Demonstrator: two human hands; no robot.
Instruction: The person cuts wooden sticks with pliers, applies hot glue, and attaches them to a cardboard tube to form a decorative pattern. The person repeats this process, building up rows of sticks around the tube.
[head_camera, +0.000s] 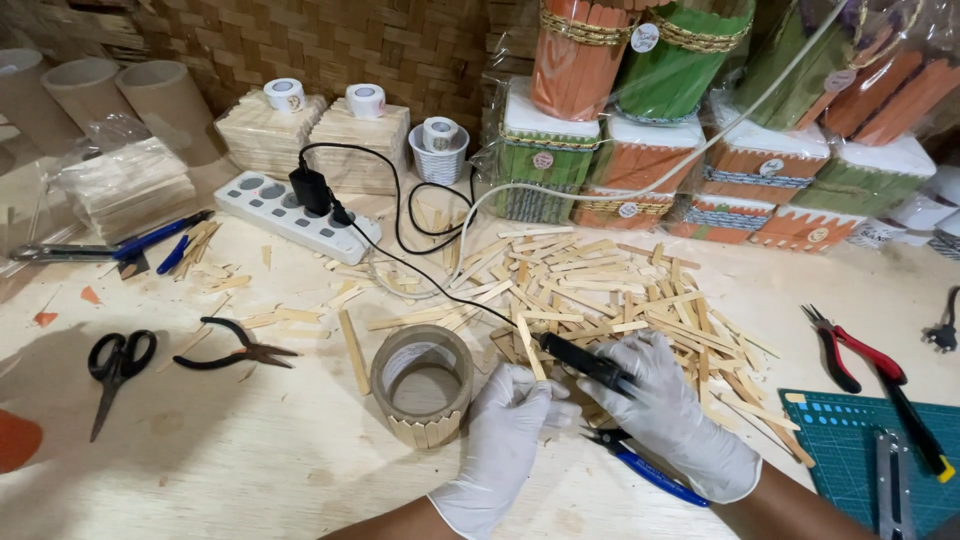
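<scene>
The round cardboard ring edged with short wooden sticks (421, 385) stands on the pale wooden table (250, 460), near the middle. Just right of it are the left hand in a white glove (510, 430) and the right hand in a white glove (665, 410). Behind the hands lies the heap of flat wooden craft sticks (600, 290). Left of the ring lie the black pliers (235, 350), and farther left the black scissors (115, 365). The white power strip (295, 215) lies far back on the left. The green cutting mat (850, 450) lies near on the right.

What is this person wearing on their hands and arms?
Both hands, left and right, wear thin white disposable gloves, slightly wrinkled, ending at the wrists. Beyond the cuffs the forearms are bare: no sleeves, watch or jewellery show.
</scene>
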